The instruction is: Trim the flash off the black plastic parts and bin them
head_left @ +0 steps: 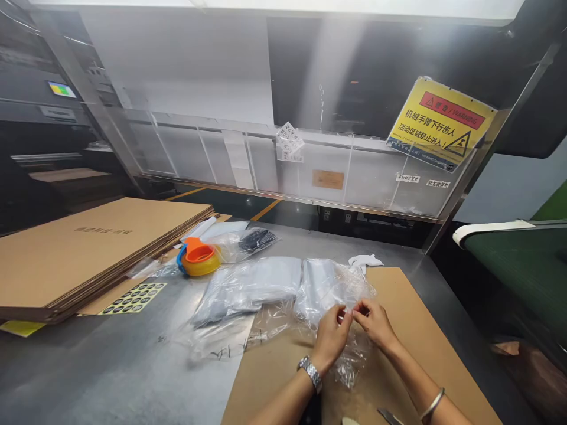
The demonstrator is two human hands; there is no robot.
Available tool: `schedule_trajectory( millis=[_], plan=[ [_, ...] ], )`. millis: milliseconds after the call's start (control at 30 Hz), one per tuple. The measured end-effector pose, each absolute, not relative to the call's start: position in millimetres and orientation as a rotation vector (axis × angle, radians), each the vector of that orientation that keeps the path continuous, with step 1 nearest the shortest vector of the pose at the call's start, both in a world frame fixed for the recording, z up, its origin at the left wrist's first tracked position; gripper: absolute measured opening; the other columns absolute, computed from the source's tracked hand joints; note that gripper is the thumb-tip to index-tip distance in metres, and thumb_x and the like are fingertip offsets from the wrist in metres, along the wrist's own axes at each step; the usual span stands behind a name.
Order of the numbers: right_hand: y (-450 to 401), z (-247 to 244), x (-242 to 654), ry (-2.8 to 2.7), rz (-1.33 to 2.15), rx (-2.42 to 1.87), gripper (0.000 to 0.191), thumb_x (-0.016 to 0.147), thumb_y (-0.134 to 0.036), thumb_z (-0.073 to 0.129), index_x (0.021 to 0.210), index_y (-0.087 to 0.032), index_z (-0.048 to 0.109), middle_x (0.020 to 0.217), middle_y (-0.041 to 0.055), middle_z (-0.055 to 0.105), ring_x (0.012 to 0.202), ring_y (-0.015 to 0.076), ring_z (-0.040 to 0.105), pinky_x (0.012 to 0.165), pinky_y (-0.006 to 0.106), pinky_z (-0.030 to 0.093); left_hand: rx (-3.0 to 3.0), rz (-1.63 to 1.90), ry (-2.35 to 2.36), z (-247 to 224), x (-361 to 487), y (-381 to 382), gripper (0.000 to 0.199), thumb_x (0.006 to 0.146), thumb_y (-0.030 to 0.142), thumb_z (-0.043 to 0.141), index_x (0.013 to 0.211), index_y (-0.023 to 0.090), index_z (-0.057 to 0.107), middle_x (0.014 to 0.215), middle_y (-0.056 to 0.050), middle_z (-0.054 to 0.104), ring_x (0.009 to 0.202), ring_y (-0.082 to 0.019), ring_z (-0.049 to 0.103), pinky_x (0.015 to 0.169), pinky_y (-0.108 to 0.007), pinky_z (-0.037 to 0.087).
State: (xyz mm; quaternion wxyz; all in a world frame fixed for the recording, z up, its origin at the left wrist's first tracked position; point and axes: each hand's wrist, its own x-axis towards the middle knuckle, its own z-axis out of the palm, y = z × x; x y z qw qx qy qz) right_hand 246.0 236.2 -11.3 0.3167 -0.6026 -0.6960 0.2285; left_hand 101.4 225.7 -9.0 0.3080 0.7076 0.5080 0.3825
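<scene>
My left hand (331, 336), with a metal watch on its wrist, and my right hand (374, 323), with a bangle, meet over a crinkled clear plastic bag (325, 283). Thumb and fingers of both are pinched together on its film, the fingertips nearly touching. Pale grey contents show through the bag; I cannot tell what they are. Loose film (348, 369) hangs below my hands onto a flat cardboard sheet (425, 330). Just left lies a similar bag (266, 283) with pale contents.
A stack of flat cardboard (101, 248) covers the left side. Near it are an orange and blue tape dispenser (199, 260), a label sheet (133, 298) and a bag with something black (257, 239). A knife-like tool (390, 417) lies at the front edge. A clear panel (212, 153) stands behind.
</scene>
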Motion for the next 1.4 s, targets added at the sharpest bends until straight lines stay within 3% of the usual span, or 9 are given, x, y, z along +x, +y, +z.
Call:
schedule_trajectory(
  millis=[133,300,433,533,700,867,1067,1300,1400],
  plan=[
    [229.5,-12.1,244.3,-1.822,0.623,-1.515,0.023,0.087,-0.034,0.056,0.078,-0.013,0.058,0.071,-0.0034,0.058,0.062,0.0091,0.057,0.059,0.025,0.048,1.716,1.035,1.341,-13.7,101.6,233.7,0.031,0.086,0.038,0.051,0.07,0.013,0.059,0.062,0.002,0.06,0.058,-0.011,0.059,0.056,-0.026,0.049],
    [221.0,-2.0,250.0,-1.681,0.497,-1.533,0.024,0.089,-0.035,0.05,0.077,-0.014,0.054,0.066,-0.0045,0.054,0.057,0.0084,0.053,0.055,0.023,0.044,1.658,1.11,1.42,-10.7,98.4,220.1,0.024,0.091,0.024,0.036,0.089,0.011,0.056,0.066,0.0,0.059,0.052,-0.011,0.058,0.044,-0.022,0.045],
    [201.3,19.0,237.0,-1.759,0.394,-1.491,0.02,0.087,-0.031,0.048,0.072,-0.019,0.053,0.065,-0.002,0.055,0.06,0.0118,0.052,0.057,0.024,0.041,1.853,1.222,1.466,9.1,94.8,195.6,0.044,0.082,0.02,0.047,0.125,0.013,0.041,0.103,-0.011,0.056,0.085,-0.019,0.06,0.068,-0.033,0.051],
    [184.4,36.1,222.3,-1.893,0.315,-1.432,0.019,0.086,-0.028,0.046,0.072,-0.021,0.055,0.071,0.0014,0.057,0.07,0.0158,0.052,0.064,0.026,0.04,2.079,1.268,1.475,26.0,89.3,182.1,0.039,0.082,0.016,0.049,0.12,0.023,0.051,0.121,-0.012,0.047,0.109,-0.027,0.046,0.088,-0.044,0.041],
    [163.0,52.7,210.9,-2.009,0.247,-1.408,0.023,0.088,-0.028,0.041,0.076,-0.022,0.059,0.078,0.0049,0.058,0.081,0.0204,0.052,0.073,0.031,0.039,2.359,1.232,1.484,39.3,64.3,176.8,0.018,0.085,0.018,0.047,0.076,0.021,0.062,0.09,-0.006,0.06,0.094,-0.025,0.049,0.083,-0.042,0.039],
    [126.0,30.8,189.8,-1.908,0.293,-1.578,0.03,0.09,-0.04,0.038,0.106,-0.02,0.053,0.092,0.0094,0.061,0.08,0.0207,0.058,0.069,0.03,0.043,2.392,1.286,1.588,28.5,17.1,172.4,0.017,0.088,0.017,0.042,0.079,0.018,0.056,0.076,-0.003,0.056,0.071,-0.016,0.052,0.066,-0.028,0.041],
    [66.4,-34.8,142.1,-1.853,0.468,-1.857,0.023,0.079,-0.042,0.055,0.068,-0.023,0.055,0.049,0.0046,0.056,0.049,0.0223,0.059,0.049,0.028,0.037,2.393,1.39,1.731,-0.3,-31.8,142.2,0.018,0.089,0.015,0.039,0.091,0.017,0.057,0.071,-0.002,0.057,0.068,-0.015,0.055,0.064,-0.027,0.043],
    [31.8,-49.1,164.5,-1.68,0.743,-1.882,0.026,0.08,-0.045,0.043,0.065,-0.025,0.051,0.051,0.0046,0.055,0.05,0.0218,0.057,0.049,0.03,0.037,2.441,1.184,1.777,-31.1,-41.8,103.2,0.022,0.087,0.013,0.04,0.094,0.017,0.061,0.07,-0.003,0.061,0.068,-0.017,0.057,0.064,-0.029,0.045],
    [17.9,-46.7,177.6,-1.566,1.01,-1.803,0.036,0.082,-0.054,0.038,0.078,-0.023,0.055,0.057,0.0023,0.056,0.048,0.0178,0.055,0.046,0.027,0.04,2.38,1.035,1.744,-41.9,-38.6,92.0,0.022,0.086,0.014,0.04,0.095,0.017,0.06,0.072,-0.004,0.062,0.068,-0.018,0.059,0.062,-0.029,0.045]
  ],
)
